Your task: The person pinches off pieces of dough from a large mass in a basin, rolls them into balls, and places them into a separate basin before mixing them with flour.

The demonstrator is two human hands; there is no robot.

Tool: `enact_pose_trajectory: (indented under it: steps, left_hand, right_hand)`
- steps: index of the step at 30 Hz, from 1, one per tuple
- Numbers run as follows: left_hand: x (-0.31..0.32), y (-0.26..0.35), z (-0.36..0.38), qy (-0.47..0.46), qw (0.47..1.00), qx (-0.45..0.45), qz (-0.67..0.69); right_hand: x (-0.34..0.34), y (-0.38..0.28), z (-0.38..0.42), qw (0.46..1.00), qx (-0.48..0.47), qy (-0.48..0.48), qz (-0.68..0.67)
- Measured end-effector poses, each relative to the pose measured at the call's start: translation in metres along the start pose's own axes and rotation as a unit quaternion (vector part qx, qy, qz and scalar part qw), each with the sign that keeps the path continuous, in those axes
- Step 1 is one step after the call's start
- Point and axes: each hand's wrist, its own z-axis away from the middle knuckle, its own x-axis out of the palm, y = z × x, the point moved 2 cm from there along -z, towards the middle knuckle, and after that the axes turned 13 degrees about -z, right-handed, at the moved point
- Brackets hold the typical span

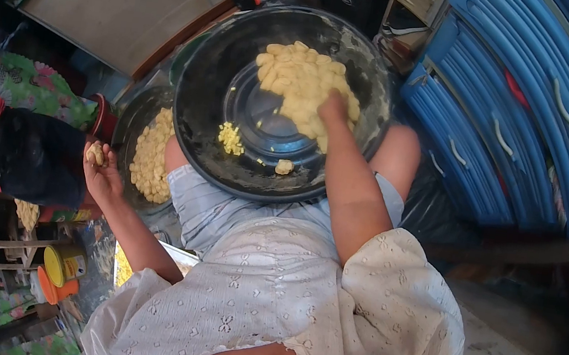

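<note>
A large black basin (195, 122) rests across the lap. Many pale yellow dough pieces (297, 82) lie heaped in its upper right part. My right hand (334, 109) reaches down into this heap; its fingers look curled, and whatever is in them is hidden. Held out at the left, my left hand (104, 172) has its fingers bent around a small lump of dough (95, 154). Small yellow cubes (230, 139) sit in a pile on the basin floor. Near the basin's lower rim lies a single separate dough lump (284, 167).
Left of the black basin stands a second dark basin (128, 112) holding many shaped dough pieces (151, 160). Yellow (65, 263) and orange (60, 289) containers are at lower left. A blue drawer cabinet (502, 106) stands at right, and a board (117, 1) is at upper left.
</note>
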Motion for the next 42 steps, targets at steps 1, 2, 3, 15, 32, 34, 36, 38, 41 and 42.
enact_pose_trajectory:
  steps: [1, 2, 3, 15, 32, 34, 36, 38, 41, 42]
  left_hand:
    - [-0.007, -0.003, -0.003, -0.004, 1.000, -0.002, 0.001]
    - [-0.018, -0.006, -0.008, -0.040, 0.999, 0.001, 0.019]
    - [-0.019, -0.006, -0.010, -0.074, 0.997, 0.005, 0.038]
    - [-0.016, 0.011, -0.013, 0.028, 0.996, 0.079, -0.012]
    - [-0.170, 0.178, -0.094, 0.007, 0.990, 0.142, -0.026]
    - [-0.116, 0.160, -0.060, 0.013, 0.982, 0.141, -0.126]
    - [-0.077, 0.134, -0.041, 0.107, 0.975, 0.137, -0.136]
    - [-0.093, 0.107, -0.048, -0.004, 0.989, 0.134, -0.065]
    - [-0.078, 0.067, -0.046, -0.018, 0.993, 0.118, -0.022]
    - [-0.076, 0.052, -0.047, -0.030, 0.992, 0.118, -0.036]
  right_hand:
    - [0.000, 0.000, 0.000, 1.000, -0.004, 0.003, -0.006]
    - [0.000, 0.000, 0.001, 1.000, -0.008, 0.007, -0.013]
    - [0.001, 0.001, 0.000, 1.000, -0.005, 0.010, -0.013]
    - [0.000, 0.001, -0.001, 1.000, -0.006, -0.010, -0.012]
    - [-0.096, -0.052, 0.055, 0.975, -0.195, -0.063, -0.084]
    - [-0.102, -0.046, 0.061, 0.975, -0.200, -0.060, -0.082]
    - [-0.102, -0.032, 0.058, 0.973, -0.207, -0.060, -0.079]
    - [-0.091, -0.007, 0.044, 0.969, -0.209, -0.073, -0.107]
    - [-0.096, -0.011, 0.045, 0.977, -0.160, -0.104, -0.098]
    - [-0.097, -0.012, 0.044, 0.979, -0.152, -0.103, -0.089]
